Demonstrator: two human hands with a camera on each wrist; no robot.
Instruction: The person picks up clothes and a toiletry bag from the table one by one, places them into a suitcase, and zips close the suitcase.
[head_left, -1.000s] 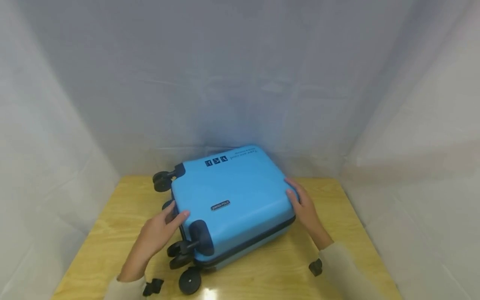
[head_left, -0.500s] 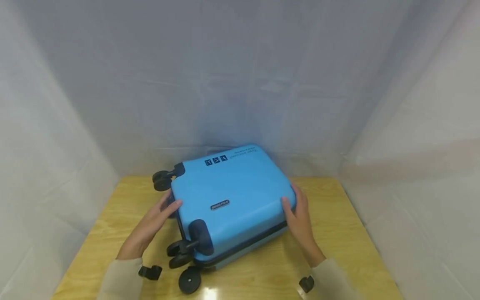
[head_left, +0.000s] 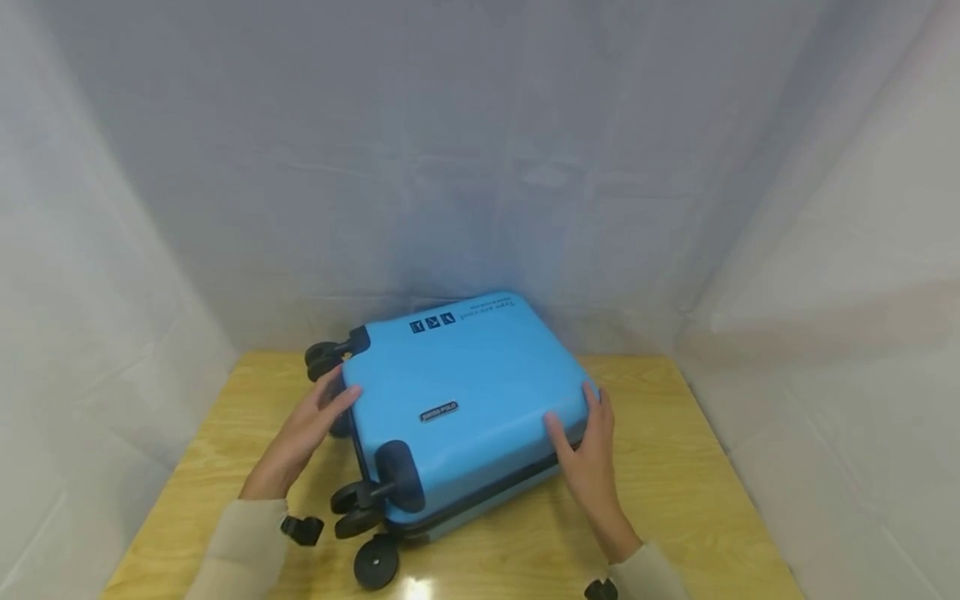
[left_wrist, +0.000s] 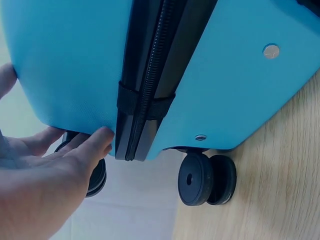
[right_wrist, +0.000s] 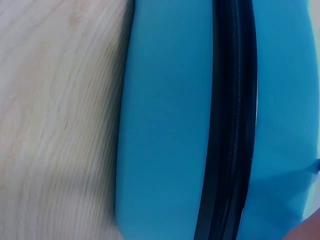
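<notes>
Both arms reach forward in pale sleeves. The left hand [head_left: 303, 433] lies with fingers straight and relaxed, palm turned inward. The right hand [head_left: 588, 454] stands edge-up, fingers extended, thumb spread.

Surface [head_left: 675, 467]: you are looking down on a light wood top with a yellowish tone and clear grain lines; its near edge runs out of the head view.
Glare [head_left: 416, 588]: you can see one bright patch of reflected light on the wood near the bottom edge.
Back drape [head_left: 480, 167]: pale grey-white sheeting hangs behind the wood top, creased, with faint fold lines.
Left drape [head_left: 82, 333]: the same sheeting closes off your left side, sloping in toward the back corner.
Right drape [head_left: 840, 333]: sheeting closes off your right side likewise.
Light: soft and even, slightly bluish on the back sheeting.
</notes>
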